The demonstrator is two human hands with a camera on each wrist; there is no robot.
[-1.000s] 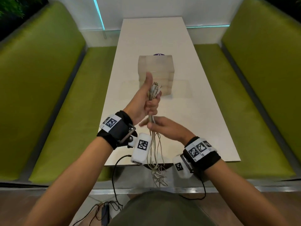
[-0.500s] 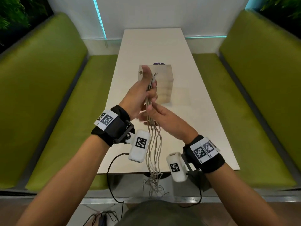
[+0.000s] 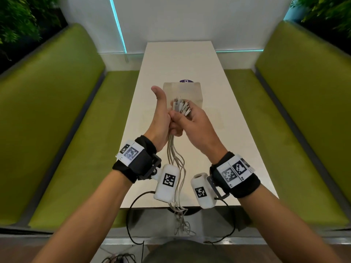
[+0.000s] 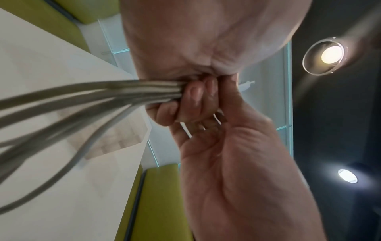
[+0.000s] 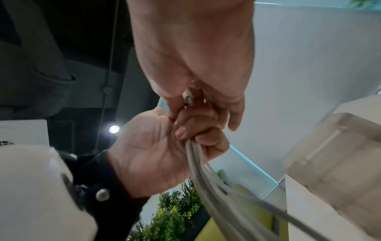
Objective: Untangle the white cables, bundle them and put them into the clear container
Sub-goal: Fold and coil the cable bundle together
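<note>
At the centre of the head view, my left hand (image 3: 161,120) has its fingers curled round the bunch of white cables (image 3: 175,160), thumb pointing up. My right hand (image 3: 193,126) closes over their connector ends (image 3: 181,107) from the right, touching the left. The cables hang down past the near table (image 3: 237,130) edge. The clear container (image 3: 191,92) stands on the table just above the hands.
</note>
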